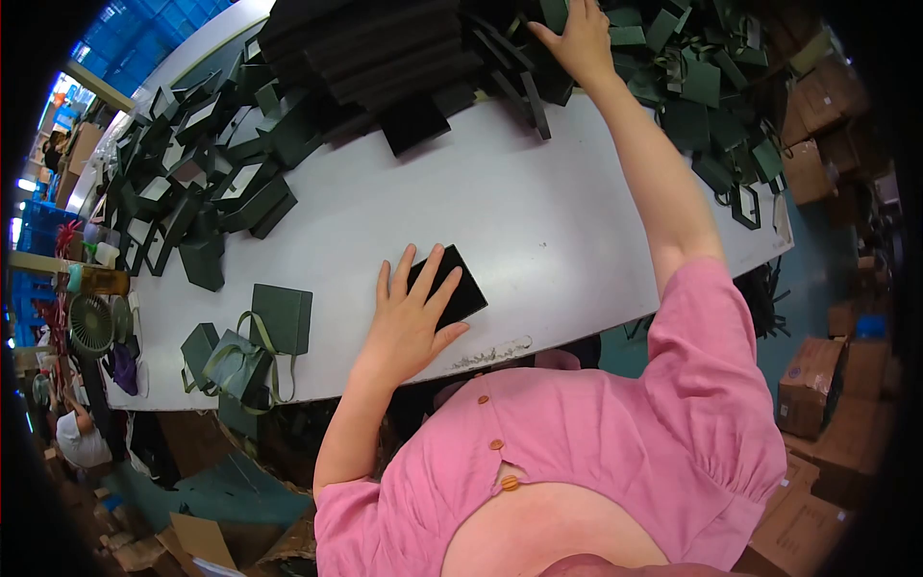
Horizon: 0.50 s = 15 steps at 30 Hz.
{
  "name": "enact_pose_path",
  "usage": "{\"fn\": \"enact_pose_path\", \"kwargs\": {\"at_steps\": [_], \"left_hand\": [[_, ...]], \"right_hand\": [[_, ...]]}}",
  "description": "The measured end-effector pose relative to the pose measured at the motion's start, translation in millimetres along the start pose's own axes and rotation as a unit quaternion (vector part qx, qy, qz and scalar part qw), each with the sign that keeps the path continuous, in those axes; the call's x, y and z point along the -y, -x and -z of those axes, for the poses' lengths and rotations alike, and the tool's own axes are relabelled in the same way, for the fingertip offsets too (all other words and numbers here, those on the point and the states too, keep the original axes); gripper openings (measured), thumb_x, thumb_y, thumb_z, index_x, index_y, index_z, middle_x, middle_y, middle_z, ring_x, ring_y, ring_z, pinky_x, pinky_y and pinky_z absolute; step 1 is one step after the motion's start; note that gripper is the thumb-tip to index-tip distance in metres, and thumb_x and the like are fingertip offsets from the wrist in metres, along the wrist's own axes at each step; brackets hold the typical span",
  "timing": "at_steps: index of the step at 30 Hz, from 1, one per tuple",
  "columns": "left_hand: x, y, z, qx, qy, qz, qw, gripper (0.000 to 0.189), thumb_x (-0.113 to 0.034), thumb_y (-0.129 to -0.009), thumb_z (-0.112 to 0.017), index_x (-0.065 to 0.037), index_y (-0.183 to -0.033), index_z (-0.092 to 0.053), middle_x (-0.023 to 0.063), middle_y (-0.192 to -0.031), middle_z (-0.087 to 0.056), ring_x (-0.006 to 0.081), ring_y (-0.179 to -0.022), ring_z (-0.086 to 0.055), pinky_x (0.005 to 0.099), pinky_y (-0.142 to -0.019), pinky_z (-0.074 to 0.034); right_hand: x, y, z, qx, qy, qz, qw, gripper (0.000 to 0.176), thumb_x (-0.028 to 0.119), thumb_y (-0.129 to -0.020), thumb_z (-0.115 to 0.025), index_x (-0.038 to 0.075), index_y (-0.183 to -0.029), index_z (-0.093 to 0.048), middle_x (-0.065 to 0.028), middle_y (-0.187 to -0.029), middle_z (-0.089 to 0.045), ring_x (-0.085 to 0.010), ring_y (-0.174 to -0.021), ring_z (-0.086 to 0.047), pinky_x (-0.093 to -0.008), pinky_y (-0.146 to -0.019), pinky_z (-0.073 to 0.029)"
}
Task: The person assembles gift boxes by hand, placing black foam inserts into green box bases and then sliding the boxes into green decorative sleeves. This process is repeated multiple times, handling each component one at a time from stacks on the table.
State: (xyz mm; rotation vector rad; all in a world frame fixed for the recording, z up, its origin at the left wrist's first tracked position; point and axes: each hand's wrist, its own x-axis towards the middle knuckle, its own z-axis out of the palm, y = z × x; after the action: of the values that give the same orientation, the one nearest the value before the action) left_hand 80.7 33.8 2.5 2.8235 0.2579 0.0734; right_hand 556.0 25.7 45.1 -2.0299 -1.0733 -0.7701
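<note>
On the white table (538, 212), close to its near edge, I have the black square piece (465, 295) lying partly under the left hand (404, 322). That hand is spread flat, palm down, fingers loose rather than closed around anything. The right hand (582, 43) reaches to the far side, beside a dark green piece (555, 13); the border of my view cuts it off, so I can't tell whether it grips anything.

My main worry is up there. The leaning black panels (534, 101) stand just beside the right hand, tilted and apparently poorly supported, so a sideways knock or a drag from the wrist could bring them down. The pile of green boxes (700, 82) is jumbled, and I judge that pulling one out could drag its neighbours along or snag a strap.

Nearer, uneven pressure from the left hand could skid the square toward the chipped patch (490, 354), where the rough edge might scuff it. To the left, the green ribbon (274, 380) loops around boxes at the table's edge; a sleeve or finger catching it could tip them off.
</note>
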Motion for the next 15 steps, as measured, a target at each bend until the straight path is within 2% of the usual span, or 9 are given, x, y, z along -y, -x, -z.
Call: {"fn": "enact_pose_path", "kwargs": {"at_steps": [1,3,5,7,9,11,13,14,15], "left_hand": [[-1,0,0,-0.015,0.017,-0.001,1.0,0.062,-0.043,-0.095,-0.069,-0.019,-0.151,-0.055,0.0158,-0.168,-0.032,0.0474,-0.153,-0.023,0.0637,-0.123,-0.02],[-2,3,0,-0.044,0.053,-0.001,0.998,0.057,-0.039,-0.094,-0.072,-0.023,-0.147,-0.06,0.0134,-0.167,-0.034,0.049,-0.152,-0.023,0.0643,-0.123,-0.021],[5,13,-13,-0.083,0.06,-0.031,0.994,0.048,-0.034,-0.091,-0.076,-0.025,-0.137,-0.068,0.012,-0.165,-0.039,0.0498,-0.152,-0.024,0.0653,-0.122,-0.023],[12,21,-24,-0.125,0.076,-0.042,0.988,0.041,-0.03,-0.088,-0.079,-0.024,-0.128,-0.075,0.0108,-0.162,-0.043,0.05,-0.151,-0.025,0.066,-0.121,-0.025],[17,30,-29,-0.168,0.099,-0.03,0.98,0.034,-0.027,-0.085,-0.081,-0.022,-0.119,-0.08,0.0099,-0.16,-0.047,0.0496,-0.151,-0.027,0.0666,-0.121,-0.026],[19,36,-23,-0.166,0.105,0.002,0.98,0.033,-0.024,-0.086,-0.08,-0.021,-0.119,-0.08,0.0151,-0.159,-0.046,0.0502,-0.151,-0.027,0.0665,-0.122,-0.023],[22,46,-23,-0.172,0.093,0.043,0.98,0.037,-0.028,-0.086,-0.08,-0.023,-0.123,-0.077,0.0161,-0.162,-0.04,0.0503,-0.151,-0.026,0.0714,-0.12,-0.022],[25,51,-22,-0.173,0.091,0.06,0.979,0.039,-0.028,-0.088,-0.079,-0.021,-0.126,-0.075,0.0202,-0.164,-0.034,0.051,-0.151,-0.024,0.0696,-0.121,-0.02],[30,57,-22,-0.19,0.092,0.068,0.975,0.048,-0.025,-0.085,-0.084,-0.012,-0.128,-0.069,0.0243,-0.165,-0.029,0.0515,-0.15,-0.026,0.0636,-0.122,-0.026]], "right_hand": [[5,-9,5,0.014,0.016,-0.01,1.0,0.091,0.03,-0.082,-0.082,0.012,-0.158,-0.036,-0.0274,-0.146,-0.055,-0.0465,-0.134,-0.053,-0.0499,-0.109,-0.045],[1,-20,20,0.083,0.03,-0.129,0.988,0.076,0.027,-0.085,-0.074,0.007,-0.152,-0.046,-0.028,-0.127,-0.066,-0.0407,-0.122,-0.064,-0.0478,-0.104,-0.051],[14,-4,54,0.016,-0.101,-0.174,0.979,0.076,0.031,-0.086,-0.074,0.011,-0.153,-0.045,-0.0284,-0.136,-0.063,-0.0378,-0.126,-0.064,-0.0448,-0.109,-0.048],[33,40,80,-0.066,-0.232,-0.11,0.964,0.055,0.015,-0.089,-0.078,0.004,-0.138,-0.055,-0.0171,-0.135,-0.063,-0.0314,-0.119,-0.064,-0.0426,-0.106,-0.049],[40,107,95,-0.008,-0.368,-0.012,0.93,0.056,0.006,-0.087,-0.076,0.004,-0.139,-0.054,-0.0181,-0.141,-0.062,-0.0307,-0.126,-0.064,-0.0405,-0.105,-0.051],[62,164,123,0.144,-0.37,0.133,0.908,0.058,-0.003,-0.084,-0.074,0.005,-0.138,-0.055,-0.0193,-0.144,-0.061,-0.0345,-0.133,-0.06,-0.044,-0.109,-0.049],[80,196,145,0.309,-0.386,0.193,0.848,0.055,-0.006,-0.081,-0.072,0.007,-0.132,-0.057,-0.0164,-0.145,-0.062,-0.0386,-0.138,-0.056,-0.0477,-0.111,-0.048],[82,207,145,0.334,-0.375,0.255,0.826,0.054,-0.007,-0.078,-0.072,0.008,-0.129,-0.058,-0.0149,-0.145,-0.062,-0.0404,-0.138,-0.055,-0.0495,-0.111,-0.048],[84,216,143,0.356,-0.361,0.318,0.801,0.054,-0.008,-0.076,-0.071,0.008,-0.125,-0.059,-0.0135,-0.145,-0.062,-0.0422,-0.139,-0.054,-0.0513,-0.112,-0.047]]}}
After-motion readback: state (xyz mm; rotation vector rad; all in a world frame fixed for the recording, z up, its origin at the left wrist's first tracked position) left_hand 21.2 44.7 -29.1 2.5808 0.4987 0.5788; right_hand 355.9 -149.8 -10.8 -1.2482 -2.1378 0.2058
